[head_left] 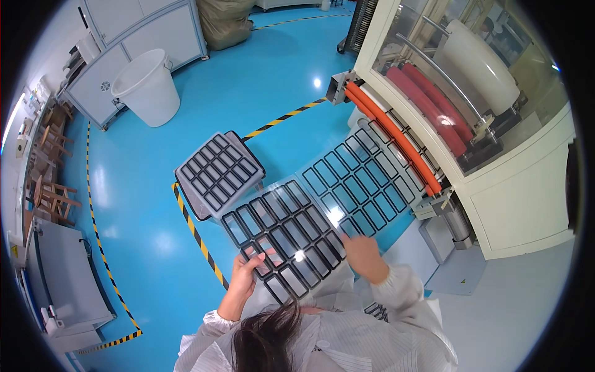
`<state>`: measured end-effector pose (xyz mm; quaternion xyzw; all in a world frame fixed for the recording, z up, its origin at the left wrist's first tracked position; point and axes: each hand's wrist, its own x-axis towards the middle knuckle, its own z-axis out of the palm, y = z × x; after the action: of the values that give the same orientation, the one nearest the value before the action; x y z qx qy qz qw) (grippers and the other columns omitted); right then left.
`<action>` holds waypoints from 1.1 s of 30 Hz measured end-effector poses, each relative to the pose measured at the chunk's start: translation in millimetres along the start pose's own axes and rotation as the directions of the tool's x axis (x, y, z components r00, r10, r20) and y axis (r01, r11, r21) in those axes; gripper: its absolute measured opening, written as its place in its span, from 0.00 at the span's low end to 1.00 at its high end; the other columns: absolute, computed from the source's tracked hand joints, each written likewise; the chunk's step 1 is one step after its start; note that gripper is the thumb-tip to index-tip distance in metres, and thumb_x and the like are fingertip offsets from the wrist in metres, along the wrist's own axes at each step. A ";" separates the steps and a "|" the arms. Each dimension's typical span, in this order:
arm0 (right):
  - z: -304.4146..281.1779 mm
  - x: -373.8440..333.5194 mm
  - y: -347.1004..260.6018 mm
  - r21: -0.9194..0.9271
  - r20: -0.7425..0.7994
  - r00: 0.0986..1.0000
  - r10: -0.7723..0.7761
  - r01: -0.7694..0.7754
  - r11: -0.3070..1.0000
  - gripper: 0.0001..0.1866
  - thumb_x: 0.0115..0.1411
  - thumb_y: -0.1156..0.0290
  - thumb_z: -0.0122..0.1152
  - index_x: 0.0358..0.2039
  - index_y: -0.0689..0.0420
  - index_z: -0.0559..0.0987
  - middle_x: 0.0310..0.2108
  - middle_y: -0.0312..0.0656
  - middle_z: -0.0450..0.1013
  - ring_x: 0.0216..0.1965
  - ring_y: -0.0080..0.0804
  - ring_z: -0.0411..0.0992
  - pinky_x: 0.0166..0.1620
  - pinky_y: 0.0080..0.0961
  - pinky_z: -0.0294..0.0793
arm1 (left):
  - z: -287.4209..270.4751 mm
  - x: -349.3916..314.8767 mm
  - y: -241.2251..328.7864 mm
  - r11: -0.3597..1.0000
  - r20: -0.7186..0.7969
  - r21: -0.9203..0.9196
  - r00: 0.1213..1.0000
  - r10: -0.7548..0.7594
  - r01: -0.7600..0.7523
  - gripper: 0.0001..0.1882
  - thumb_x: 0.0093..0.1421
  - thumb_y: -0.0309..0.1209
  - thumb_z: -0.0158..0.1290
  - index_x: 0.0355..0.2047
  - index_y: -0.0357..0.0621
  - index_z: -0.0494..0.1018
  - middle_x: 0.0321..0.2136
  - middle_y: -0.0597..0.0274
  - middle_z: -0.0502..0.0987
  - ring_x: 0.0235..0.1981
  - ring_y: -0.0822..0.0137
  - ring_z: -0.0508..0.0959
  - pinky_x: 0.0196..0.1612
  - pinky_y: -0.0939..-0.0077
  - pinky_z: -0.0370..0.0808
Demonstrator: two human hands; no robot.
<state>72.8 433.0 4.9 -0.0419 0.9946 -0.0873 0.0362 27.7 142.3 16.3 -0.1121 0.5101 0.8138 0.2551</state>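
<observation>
A clear film sheet [282, 232] printed with a grid of black rectangular frames hangs in front of me. My left hand [243, 274] grips its lower left edge, thumb on top of the film. My right hand [365, 257] holds its right edge, where the sheet joins a longer strip of the same film [359, 180] coming out of the machine [514, 204] at the right. Orange rollers [396, 136] sit at the machine's outlet above the strip.
A stack of cut film sheets [218, 173] lies on a low stand at my left. A white bucket [149, 90] and grey cabinets [118, 59] stand at the back left. Yellow-black tape [198, 239] marks the blue floor. A grey cabinet [62, 279] is at far left.
</observation>
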 end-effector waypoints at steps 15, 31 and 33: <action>-9.7 -70.3 78.2 0.949 0.304 0.928 0.216 -0.315 0.017 0.14 0.63 0.67 0.48 0.38 0.63 0.79 0.19 0.31 0.71 0.20 0.15 0.64 0.24 0.12 0.61 | 10.1 36.3 -9.8 0.999 -0.016 0.019 0.999 0.034 -0.034 0.23 0.57 0.25 0.50 0.54 0.34 0.62 0.41 0.48 0.76 0.35 0.53 0.80 0.41 0.64 0.78; -54.5 -63.8 88.0 0.961 0.159 0.952 0.263 -0.210 0.178 0.09 0.63 0.71 0.51 0.37 0.62 0.77 0.18 0.32 0.69 0.20 0.16 0.63 0.25 0.14 0.61 | 99.3 82.6 -25.7 0.998 0.212 -0.063 0.977 0.027 -0.014 0.18 0.61 0.34 0.53 0.47 0.34 0.69 0.42 0.57 0.76 0.40 0.66 0.77 0.44 0.70 0.76; -54.8 -28.6 84.0 0.961 0.006 0.920 0.393 -0.114 0.252 0.10 0.63 0.71 0.50 0.40 0.62 0.75 0.19 0.33 0.69 0.20 0.18 0.63 0.24 0.15 0.62 | 94.6 85.0 -29.3 0.998 0.198 -0.055 0.979 0.044 -0.034 0.18 0.61 0.33 0.52 0.47 0.34 0.68 0.42 0.56 0.76 0.40 0.65 0.77 0.44 0.70 0.76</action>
<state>90.3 527.4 45.7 0.1600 0.7376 -0.6541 -0.0503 -21.3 262.0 -1.1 -0.0265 0.4631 0.8385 0.2859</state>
